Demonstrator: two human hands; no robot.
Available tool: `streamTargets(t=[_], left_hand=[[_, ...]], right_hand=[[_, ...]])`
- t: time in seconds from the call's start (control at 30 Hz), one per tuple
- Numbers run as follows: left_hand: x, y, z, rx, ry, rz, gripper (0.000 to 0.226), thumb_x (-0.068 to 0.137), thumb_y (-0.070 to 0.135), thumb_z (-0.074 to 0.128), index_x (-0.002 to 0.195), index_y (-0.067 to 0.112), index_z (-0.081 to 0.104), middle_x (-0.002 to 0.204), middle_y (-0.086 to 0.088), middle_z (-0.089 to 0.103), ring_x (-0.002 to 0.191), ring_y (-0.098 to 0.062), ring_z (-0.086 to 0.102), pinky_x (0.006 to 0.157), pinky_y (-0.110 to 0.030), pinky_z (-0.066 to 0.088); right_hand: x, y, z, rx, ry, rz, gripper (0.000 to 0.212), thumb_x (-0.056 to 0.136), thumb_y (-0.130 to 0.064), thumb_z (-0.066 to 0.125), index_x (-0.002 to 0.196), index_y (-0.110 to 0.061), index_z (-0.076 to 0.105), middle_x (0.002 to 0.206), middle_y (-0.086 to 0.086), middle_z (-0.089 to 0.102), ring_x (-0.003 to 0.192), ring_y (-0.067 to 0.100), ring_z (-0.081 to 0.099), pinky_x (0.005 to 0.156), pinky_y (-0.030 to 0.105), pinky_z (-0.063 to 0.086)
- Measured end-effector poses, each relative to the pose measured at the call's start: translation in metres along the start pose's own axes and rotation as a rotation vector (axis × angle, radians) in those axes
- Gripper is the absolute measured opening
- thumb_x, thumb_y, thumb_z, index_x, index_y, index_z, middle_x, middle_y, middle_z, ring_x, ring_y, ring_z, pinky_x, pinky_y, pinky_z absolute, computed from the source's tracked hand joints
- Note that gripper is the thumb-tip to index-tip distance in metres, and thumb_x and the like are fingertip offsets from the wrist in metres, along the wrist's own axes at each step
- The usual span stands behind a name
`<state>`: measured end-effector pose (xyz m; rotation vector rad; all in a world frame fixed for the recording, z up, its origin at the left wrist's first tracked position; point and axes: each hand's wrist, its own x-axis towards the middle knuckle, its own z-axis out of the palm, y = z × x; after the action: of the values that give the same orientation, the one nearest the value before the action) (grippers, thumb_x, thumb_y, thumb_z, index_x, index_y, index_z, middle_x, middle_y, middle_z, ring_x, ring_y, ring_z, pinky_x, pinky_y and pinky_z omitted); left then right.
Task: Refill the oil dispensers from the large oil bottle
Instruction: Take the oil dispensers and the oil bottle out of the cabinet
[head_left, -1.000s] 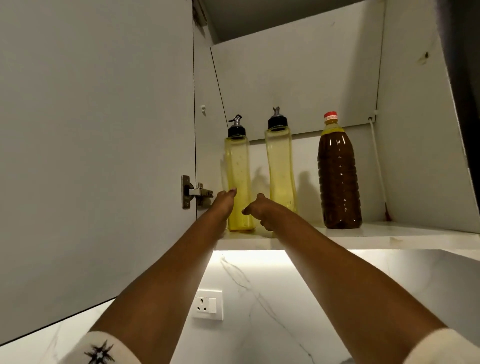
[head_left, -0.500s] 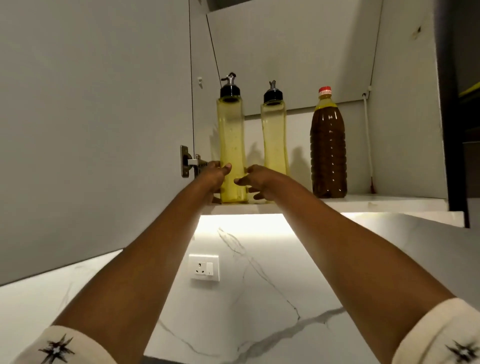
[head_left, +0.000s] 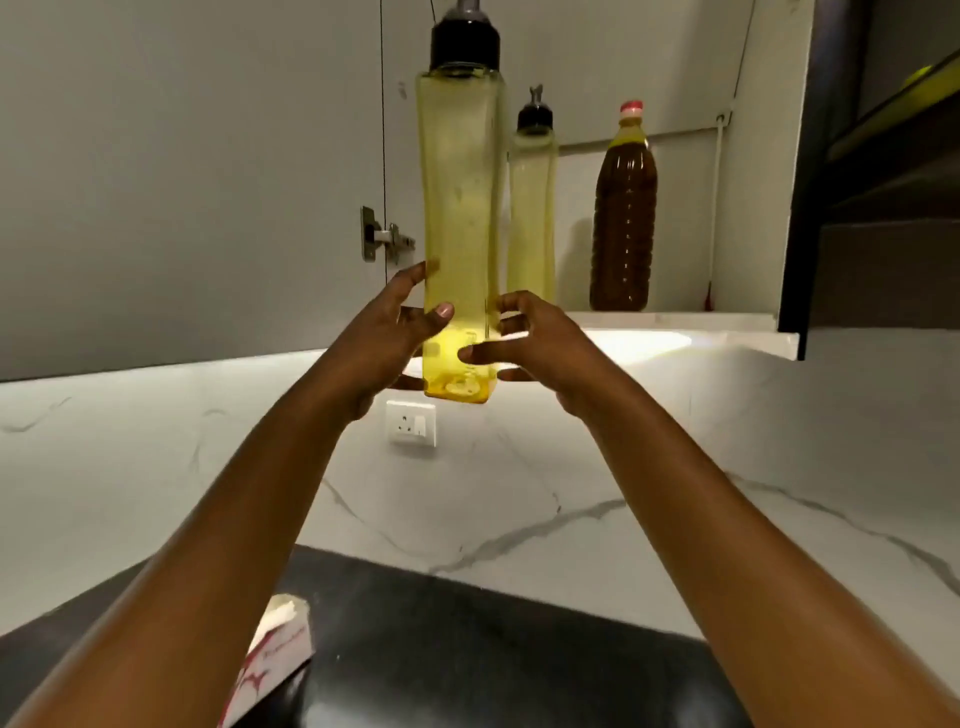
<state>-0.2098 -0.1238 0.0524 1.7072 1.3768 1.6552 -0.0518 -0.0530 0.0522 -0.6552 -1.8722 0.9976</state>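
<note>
One dispenser (head_left: 460, 208) upright in left hand (head_left: 384, 340)

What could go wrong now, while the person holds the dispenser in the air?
1. The left hand and the right hand hold the dispenser only near its base. It is tall, and the right hand's hold looks loose, so it may tip or slip.
2. If it drops, it would probably hit the counter or the box below, and oil could spill.
</note>
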Motion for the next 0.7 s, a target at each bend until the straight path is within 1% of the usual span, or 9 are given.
streamTargets(t=[0.1, 0.17, 0.23, 0.3, 0.4, 0.47, 0.57, 0.63, 0.7], left_hand=[[-0.05, -0.039, 0.01, -0.01, -0.033, -0.028, 0.051, 0.093, 0.034, 0.057, 0.138, 0.045, 0.035, 0.121, 0.0, 0.058, 0.103, -0.013, 0.063, 0.059, -0.023, 0.056], [-0.079, -0.074, 0.019, -0.024, -0.035, -0.056, 0.054, 0.094, 0.029, 0.057, 0.141, 0.042, 0.033, 0.119, 0.004, 0.057, 0.097, -0.003, 0.063, 0.057, -0.016, 0.054], [-0.105, -0.115, 0.027, -0.069, -0.046, -0.106, 0.058, 0.093, 0.019, 0.061, 0.141, 0.038, 0.034, 0.115, 0.006, 0.058, 0.087, 0.003, 0.066, 0.057, -0.016, 0.053], [-0.128, -0.159, 0.033, -0.121, -0.059, -0.155, 0.062, 0.085, 0.017, 0.069, 0.134, 0.041, 0.039, 0.114, 0.007, 0.06, 0.091, -0.001, 0.069, 0.066, -0.024, 0.057], [-0.155, -0.224, 0.041, -0.12, -0.096, -0.244, 0.06, 0.088, 0.012, 0.066, 0.134, 0.038, 0.039, 0.118, 0.005, 0.063, 0.106, -0.016, 0.067, 0.085, -0.035, 0.057], [-0.171, -0.263, 0.044, -0.11, -0.118, -0.292, 0.059, 0.088, 0.012, 0.063, 0.138, 0.032, 0.038, 0.12, 0.001, 0.064, 0.113, -0.02, 0.064, 0.091, -0.038, 0.054], [-0.185, -0.316, 0.046, -0.046, -0.17, -0.351, 0.059, 0.091, 0.014, 0.062, 0.142, 0.029, 0.035, 0.126, 0.001, 0.063, 0.118, -0.017, 0.061, 0.096, -0.037, 0.051], [-0.189, -0.344, 0.048, -0.011, -0.173, -0.393, 0.059, 0.092, 0.01, 0.06, 0.139, 0.035, 0.035, 0.127, 0.003, 0.062, 0.117, -0.012, 0.061, 0.097, -0.035, 0.052], [-0.19, -0.371, 0.05, 0.025, -0.167, -0.431, 0.062, 0.092, 0.007, 0.061, 0.135, 0.043, 0.035, 0.126, 0.005, 0.062, 0.116, -0.008, 0.061, 0.096, -0.032, 0.052]], right_hand=[[-0.043, 0.046, 0.019, -0.037, 0.016, 0.019, 0.069, 0.061, -0.022, 0.087, 0.119, -0.021, 0.05, 0.112, 0.004, 0.061, 0.099, 0.022, 0.063, 0.082, 0.038, 0.057], [-0.069, 0.08, 0.033, -0.131, 0.004, 0.038, 0.071, 0.062, -0.033, 0.086, 0.121, -0.025, 0.049, 0.112, -0.005, 0.061, 0.096, 0.014, 0.063, 0.08, 0.03, 0.056], [-0.093, 0.114, 0.049, -0.153, -0.022, 0.075, 0.07, 0.065, -0.032, 0.085, 0.123, -0.024, 0.048, 0.107, -0.009, 0.061, 0.091, 0.007, 0.063, 0.074, 0.019, 0.053], [-0.113, 0.152, 0.064, -0.094, -0.058, 0.142, 0.066, 0.068, -0.022, 0.084, 0.123, -0.02, 0.048, 0.102, -0.01, 0.061, 0.086, 0.003, 0.062, 0.068, 0.013, 0.052], [-0.133, 0.214, 0.088, -0.033, -0.113, 0.249, 0.064, 0.067, -0.019, 0.085, 0.121, -0.022, 0.05, 0.108, -0.005, 0.064, 0.096, 0.01, 0.064, 0.075, 0.018, 0.054], [-0.143, 0.25, 0.103, -0.009, -0.137, 0.316, 0.062, 0.068, -0.017, 0.084, 0.12, -0.024, 0.051, 0.109, -0.006, 0.063, 0.1, 0.009, 0.062, 0.075, 0.016, 0.053], [-0.15, 0.298, 0.128, -0.021, -0.149, 0.412, 0.063, 0.071, -0.018, 0.082, 0.125, -0.023, 0.049, 0.117, -0.005, 0.06, 0.109, 0.012, 0.058, 0.08, 0.018, 0.053], [-0.15, 0.325, 0.142, -0.035, -0.143, 0.462, 0.064, 0.07, -0.019, 0.082, 0.125, -0.025, 0.048, 0.119, -0.005, 0.058, 0.111, 0.013, 0.056, 0.081, 0.018, 0.051], [-0.147, 0.349, 0.154, -0.047, -0.146, 0.52, 0.066, 0.069, -0.019, 0.083, 0.124, -0.027, 0.047, 0.117, -0.008, 0.056, 0.108, 0.011, 0.055, 0.078, 0.014, 0.048]])
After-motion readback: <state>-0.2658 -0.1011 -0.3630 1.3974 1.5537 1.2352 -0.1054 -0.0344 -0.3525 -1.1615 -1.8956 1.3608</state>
